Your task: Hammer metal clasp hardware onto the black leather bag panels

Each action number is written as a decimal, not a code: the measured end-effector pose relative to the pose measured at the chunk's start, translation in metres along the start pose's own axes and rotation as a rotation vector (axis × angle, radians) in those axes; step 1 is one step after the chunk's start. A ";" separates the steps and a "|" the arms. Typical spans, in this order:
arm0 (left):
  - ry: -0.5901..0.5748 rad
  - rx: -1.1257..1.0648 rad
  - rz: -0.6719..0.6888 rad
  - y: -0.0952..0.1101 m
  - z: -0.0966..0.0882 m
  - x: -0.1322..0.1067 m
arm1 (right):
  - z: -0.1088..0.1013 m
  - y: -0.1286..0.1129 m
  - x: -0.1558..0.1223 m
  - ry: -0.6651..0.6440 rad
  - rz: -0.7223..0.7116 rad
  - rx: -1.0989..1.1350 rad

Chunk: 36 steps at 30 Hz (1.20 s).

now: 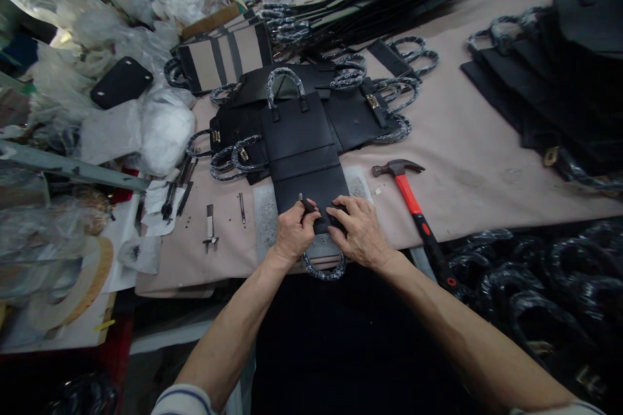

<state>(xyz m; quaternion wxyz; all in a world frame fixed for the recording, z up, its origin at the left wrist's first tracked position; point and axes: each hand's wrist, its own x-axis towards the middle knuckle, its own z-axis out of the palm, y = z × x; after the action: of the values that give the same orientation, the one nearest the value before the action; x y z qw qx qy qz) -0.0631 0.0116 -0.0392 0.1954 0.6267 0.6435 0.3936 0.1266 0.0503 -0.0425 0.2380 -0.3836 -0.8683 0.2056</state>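
Observation:
A black handbag panel (pixel 304 133) with a plastic-wrapped handle lies lengthwise on a pale slab (pixel 265 217) at the table's front edge. My left hand (pixel 293 230) is closed around a small dark tool (pixel 306 205) with a metal tip, over the panel's near part. Beside it my right hand (pixel 359 227) rests on the panel, its fingers curled against a black piece that they mostly hide. A second wrapped handle (pixel 325 272) hangs at the near end, below both hands. To the right lies a claw hammer (pixel 409 191) with a red and black grip.
Several black bag parts (pixel 357 120) are piled beyond the panel, with stacks farther back and a stack (pixel 540 78) at right. Small metal tools (pixel 210 227) lie on the left. Plastic bags (pixel 165 130) and a tape roll (pixel 80 285) crowd the left side. Wrapped handles (pixel 516 285) fill the lower right.

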 end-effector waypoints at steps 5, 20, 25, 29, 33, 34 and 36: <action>0.012 0.014 0.044 -0.004 0.001 -0.002 | -0.021 0.018 -0.016 0.191 0.043 0.138; 0.025 0.068 0.091 0.000 0.004 -0.002 | -0.081 0.083 -0.056 -0.175 0.943 0.127; 0.044 0.045 0.088 -0.001 0.004 -0.004 | -0.089 0.062 -0.024 -0.215 1.010 0.652; 0.032 0.038 0.117 -0.003 0.005 -0.006 | -0.101 0.024 -0.013 -0.155 0.970 0.726; 0.021 0.048 0.100 -0.005 0.007 -0.008 | -0.125 -0.022 -0.011 0.026 0.580 0.424; 0.019 0.050 0.098 -0.006 0.008 -0.008 | -0.130 -0.031 -0.010 0.057 0.437 0.268; 0.015 0.055 0.094 -0.006 0.008 -0.008 | -0.137 -0.044 -0.009 0.024 0.217 -0.031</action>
<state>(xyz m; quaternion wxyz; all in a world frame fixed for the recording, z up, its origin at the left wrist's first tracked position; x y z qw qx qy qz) -0.0599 0.0065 -0.0509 0.1545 0.6585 0.6255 0.3890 0.1848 0.0399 0.0892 0.2188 -0.4812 -0.8219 0.2123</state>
